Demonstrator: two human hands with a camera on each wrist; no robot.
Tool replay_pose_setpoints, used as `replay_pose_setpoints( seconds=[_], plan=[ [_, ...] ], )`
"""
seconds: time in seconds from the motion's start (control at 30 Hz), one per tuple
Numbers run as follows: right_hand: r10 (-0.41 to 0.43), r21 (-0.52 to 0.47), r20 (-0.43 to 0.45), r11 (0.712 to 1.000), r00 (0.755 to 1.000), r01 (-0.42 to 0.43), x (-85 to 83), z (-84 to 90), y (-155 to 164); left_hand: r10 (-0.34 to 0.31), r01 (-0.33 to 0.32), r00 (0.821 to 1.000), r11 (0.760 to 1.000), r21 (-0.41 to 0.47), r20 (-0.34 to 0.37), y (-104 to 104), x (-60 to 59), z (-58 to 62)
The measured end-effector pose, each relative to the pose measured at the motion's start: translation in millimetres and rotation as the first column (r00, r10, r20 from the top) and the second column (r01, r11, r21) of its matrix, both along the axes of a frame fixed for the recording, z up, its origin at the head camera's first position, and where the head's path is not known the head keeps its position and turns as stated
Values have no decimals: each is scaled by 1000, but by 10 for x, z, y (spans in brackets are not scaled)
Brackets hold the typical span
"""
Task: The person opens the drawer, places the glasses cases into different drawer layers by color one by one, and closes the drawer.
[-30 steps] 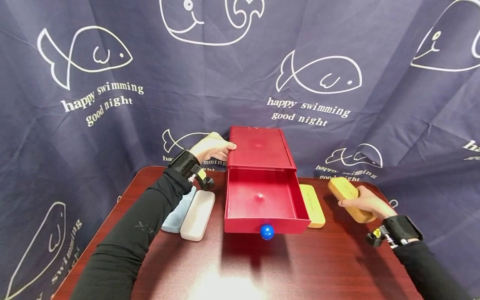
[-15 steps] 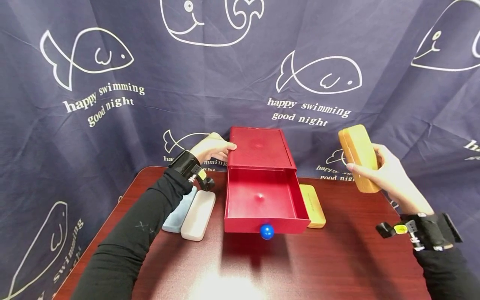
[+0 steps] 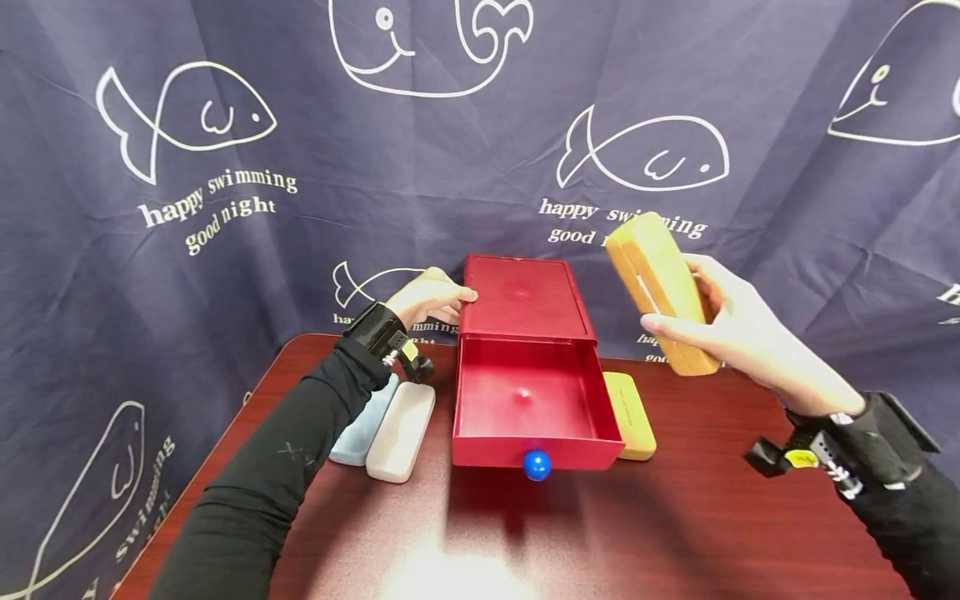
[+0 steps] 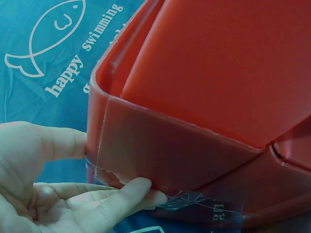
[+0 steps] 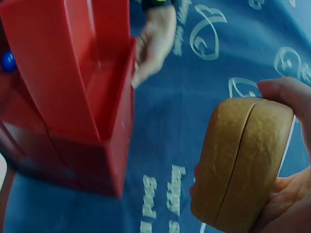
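My right hand grips a yellow glasses case, tilted and raised above the table right of a red drawer box. In the right wrist view, the seam of the case faces the camera and my thumb lies at its upper end. My left hand holds the far left edge of the drawer box, thumb on one face and fingers on another in the left wrist view. Its drawer, with a blue ball knob, is pulled out and holds nothing visible.
Another yellow glasses case lies against the right of the drawer. On the left, a white glasses case and a light blue one lie side by side on the reddish-brown table. A printed curtain hangs behind.
My right hand has lifted the yellow glasses case off the right of the table and carried it up, then left toward the drawer box. My left hand stays on the box.
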State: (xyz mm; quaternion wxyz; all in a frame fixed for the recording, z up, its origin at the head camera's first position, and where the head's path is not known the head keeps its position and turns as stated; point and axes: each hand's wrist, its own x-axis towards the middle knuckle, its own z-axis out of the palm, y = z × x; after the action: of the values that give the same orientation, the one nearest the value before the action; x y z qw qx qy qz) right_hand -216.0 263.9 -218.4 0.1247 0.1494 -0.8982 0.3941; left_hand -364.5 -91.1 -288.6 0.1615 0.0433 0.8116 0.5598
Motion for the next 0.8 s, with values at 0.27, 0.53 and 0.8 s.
replay_pose_setpoints(
  seconds=[0.27,0.53,0.8],
  plan=[
    [175,150,74,971,982,-185,62,83,-352,9,-9,1000,1000,5,13,11,-10,4],
    [301,286,95,905,949,-315,-32,2,-606,24,-24,1000,1000,7,10,21,19,25],
    [325,404,184,835,928,-373,-104,-121,-832,25,-25,1000,1000,17,-9,17,22,7]
  ],
)
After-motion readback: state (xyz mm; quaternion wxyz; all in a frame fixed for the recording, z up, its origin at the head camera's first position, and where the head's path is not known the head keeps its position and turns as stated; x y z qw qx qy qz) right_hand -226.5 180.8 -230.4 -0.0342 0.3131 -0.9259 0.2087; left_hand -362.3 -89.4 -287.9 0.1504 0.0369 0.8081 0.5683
